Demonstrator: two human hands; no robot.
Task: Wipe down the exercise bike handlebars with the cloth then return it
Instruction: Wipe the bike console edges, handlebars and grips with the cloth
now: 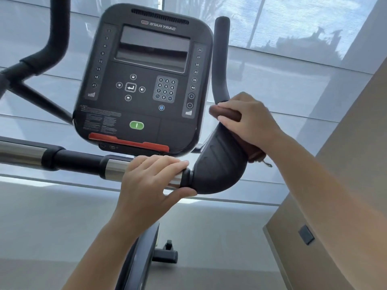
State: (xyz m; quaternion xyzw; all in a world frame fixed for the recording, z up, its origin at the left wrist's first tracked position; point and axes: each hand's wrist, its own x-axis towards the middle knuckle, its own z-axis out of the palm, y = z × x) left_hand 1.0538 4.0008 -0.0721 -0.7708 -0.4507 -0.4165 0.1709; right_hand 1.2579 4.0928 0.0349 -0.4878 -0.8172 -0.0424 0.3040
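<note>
**Head view: wiping under way on the right grip, most of the bar not yet shown clean**

Behind everything hangs a pale window blind. In front of it, the bike's dark console fills the middle, its screen blank. The handlebars spread to either side of it. The left handlebar curves up at the far edge with nothing on it, and a chrome-and-black crossbar runs below the console's lower edge to the right handlebar.

The left hand grips the crossbar at its right end, fingers curled over the top and thumb underneath, seemingly to steady the bike. The right hand is wrapped round the bend of the right handlebar, just under its upright horn. Its fingers clamp the brown cloth against the grip, and a tail of cloth pokes out below the wrist.

By my reckoning this is mid-task. The right grip is being rubbed, I can't tell what has been cleaned, and putting the cloth back comes last.
</note>
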